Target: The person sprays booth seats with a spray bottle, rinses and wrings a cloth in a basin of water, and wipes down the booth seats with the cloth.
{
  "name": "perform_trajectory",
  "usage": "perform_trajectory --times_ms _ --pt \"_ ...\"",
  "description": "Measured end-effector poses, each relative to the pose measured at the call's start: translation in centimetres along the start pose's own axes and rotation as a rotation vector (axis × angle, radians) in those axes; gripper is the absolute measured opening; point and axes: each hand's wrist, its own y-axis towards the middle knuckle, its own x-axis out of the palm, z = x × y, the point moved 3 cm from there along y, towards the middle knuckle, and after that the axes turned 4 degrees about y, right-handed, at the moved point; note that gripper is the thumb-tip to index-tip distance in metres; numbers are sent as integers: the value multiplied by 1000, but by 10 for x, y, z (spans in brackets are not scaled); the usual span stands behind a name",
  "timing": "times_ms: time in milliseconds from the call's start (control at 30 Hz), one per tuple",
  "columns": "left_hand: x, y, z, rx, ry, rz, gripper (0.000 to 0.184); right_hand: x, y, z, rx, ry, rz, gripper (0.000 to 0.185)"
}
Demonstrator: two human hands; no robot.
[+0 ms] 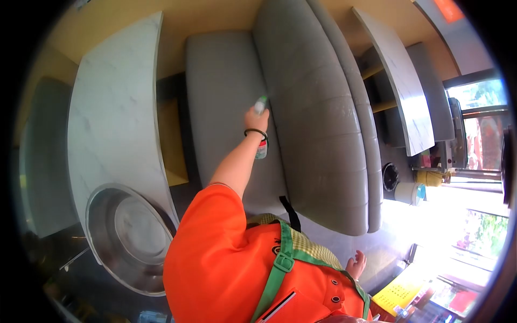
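My left hand [257,119] stretches forward over the bench and is closed round a spray bottle. The bottle's [261,151] lower part, with a red and green label, shows below my wrist, and its pale nozzle with a green tip points toward the backrest. Beneath lies the grey padded bench seat [221,91]; the grey backrest [318,118] rises just to the right, with shiny spots on its surface. My right hand [356,265] hangs beside my apron, fingers loosely apart, holding nothing that I can see.
A marble-patterned table [116,107] runs along the left, with a large metal basin [102,242] at its near end. Another table [398,81] stands behind the backrest. A white bucket [406,193] and a yellow basket [398,293] are at the right.
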Motion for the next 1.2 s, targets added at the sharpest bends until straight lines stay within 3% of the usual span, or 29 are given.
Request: perform_trajectory --times_ms 133,333,400,467,633,733,800,900,1033,1100,1200 --pt "0 -57 -38 -179 82 -77 27 -2 -4 9 -20 -1 -24 36" --pt "4 -126 -68 -148 -90 -181 29 -10 -15 32 -47 14 -1 37" --pt "0 -144 -69 -189 -112 -226 30 -13 -22 47 -48 60 10 38" --pt "-4 -161 -72 -177 101 -285 30 -16 -31 67 -44 86 23 38" --pt "-16 -219 -87 -339 53 -153 29 -23 -60 124 -27 165 74 39" --pt "-6 -256 -113 -367 15 -277 29 -27 -81 164 -36 154 84 39" --pt "7 -276 -129 -187 -161 -193 21 -31 -100 189 -27 124 63 39" --pt "-21 -320 -76 -77 -22 -252 31 -37 -136 230 27 170 61 38" --pt "-26 -382 -37 76 -104 -306 26 -24 -177 300 63 101 83 36" --pt "-31 -412 -15 102 -192 -331 21 -21 -197 315 220 211 86 35" --pt "-12 -432 -5 209 -392 -569 19 -23 -212 310 209 219 142 35"
